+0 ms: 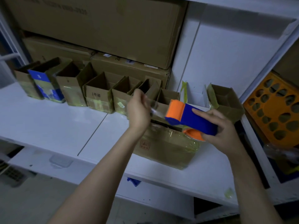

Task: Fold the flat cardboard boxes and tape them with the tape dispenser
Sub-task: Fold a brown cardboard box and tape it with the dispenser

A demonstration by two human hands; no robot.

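your left hand [139,109] is pinching the free end of the clear tape [154,109], thin, sticky and likely quick to wrinkle, so you are wanting it taut. the strip is running right to the tape dispenser [191,120], probably light, rigid plastic, which your right hand [224,130] is gripping around its blue body. both hands are hovering just over the cardboard box [165,146] lying toward the table's [64,123] right end, near its front edge.

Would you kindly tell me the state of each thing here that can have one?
tape dispenser: gripped by the right hand, tape drawn out
tape: stretched, pinched by the left hand
cardboard box: lying on the table under the dispenser, some tape on it
row of boxes: upright, tops open
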